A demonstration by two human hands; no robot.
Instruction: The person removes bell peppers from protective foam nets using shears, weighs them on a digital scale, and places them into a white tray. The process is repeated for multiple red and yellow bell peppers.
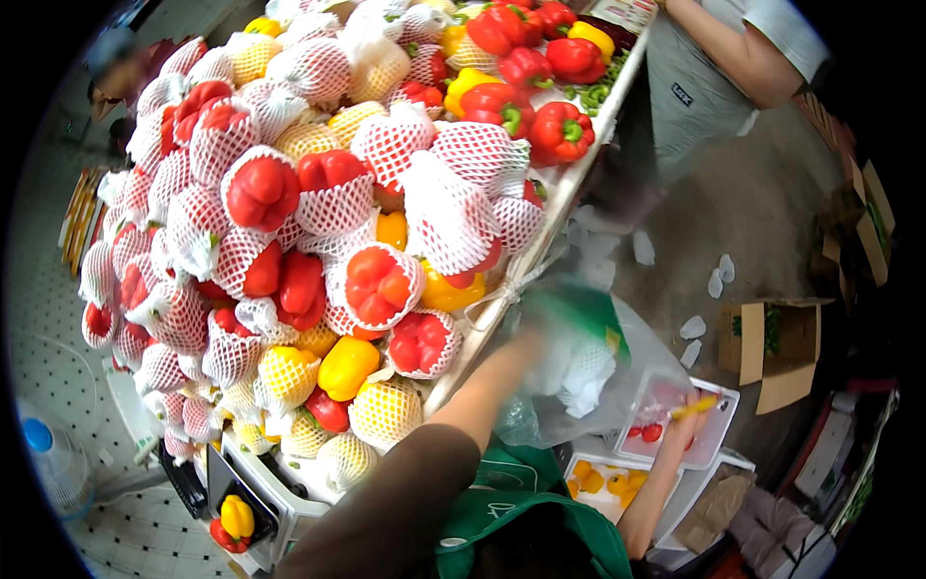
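Note:
My left hand point(542, 340) is smeared by motion beside the table's edge, so its fingers do not show. Right by it hang a clear plastic bag point(641, 352) and a blurred green piece of packaging point(590, 314); white foam nets point(585, 378) show through the clear film. At the right, my right hand point(689, 413) is closed around a long yellow object point(696, 406) whose kind is unclear. That hand is above a white bin point(721, 425) with red peppers point(651, 431) in it. Yellow peppers point(606, 481) lie in another white container nearer me.
A large heap of red and yellow bell peppers, many in white foam nets point(323, 72), covers the table point(463, 372). Another person point(719, 77) stands at the far right. Foam nets point(692, 328) litter the floor near an open cardboard box point(762, 347). A scale point(256, 502) stands lower left.

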